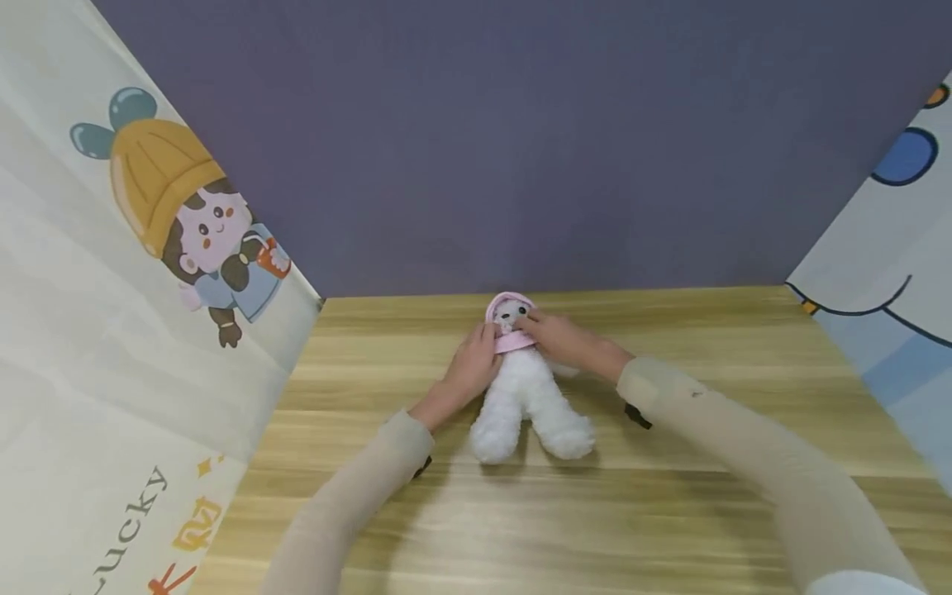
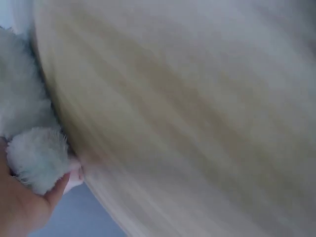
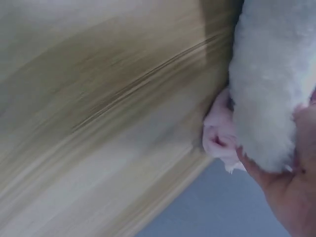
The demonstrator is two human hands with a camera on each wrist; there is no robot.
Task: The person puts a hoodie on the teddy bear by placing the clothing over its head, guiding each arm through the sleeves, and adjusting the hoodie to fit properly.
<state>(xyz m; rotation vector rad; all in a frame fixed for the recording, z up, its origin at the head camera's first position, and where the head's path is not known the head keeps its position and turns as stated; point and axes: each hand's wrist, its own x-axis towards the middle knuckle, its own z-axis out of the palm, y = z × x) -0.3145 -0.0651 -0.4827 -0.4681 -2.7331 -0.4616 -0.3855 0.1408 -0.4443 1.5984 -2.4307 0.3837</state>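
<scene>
A white fluffy plush toy (image 1: pixel 521 380) with dark eyes lies on its back, its head toward the wall and its two legs toward me. Pink cloth (image 1: pixel 513 341) frames its face and crosses under the chin. On the toy's left side, my left hand (image 1: pixel 474 362) holds it at the neck, fingertips over the pink band. From the right, my right hand (image 1: pixel 568 339) grips it by the cheek and band. Both wrist views have a thumb against pink cloth (image 3: pixel 217 131), beside a fluffy arm (image 2: pixel 37 155). The hands hide the toy's upper sides.
The toy rests on a wood-grain table (image 1: pixel 357 330), close to its far edge. A dark grey-purple panel (image 1: pixel 521 149) rises behind that edge. Pale sheets with cartoon prints flank the table, a left one (image 1: pixel 59 330) and a right one (image 1: pixel 878 248).
</scene>
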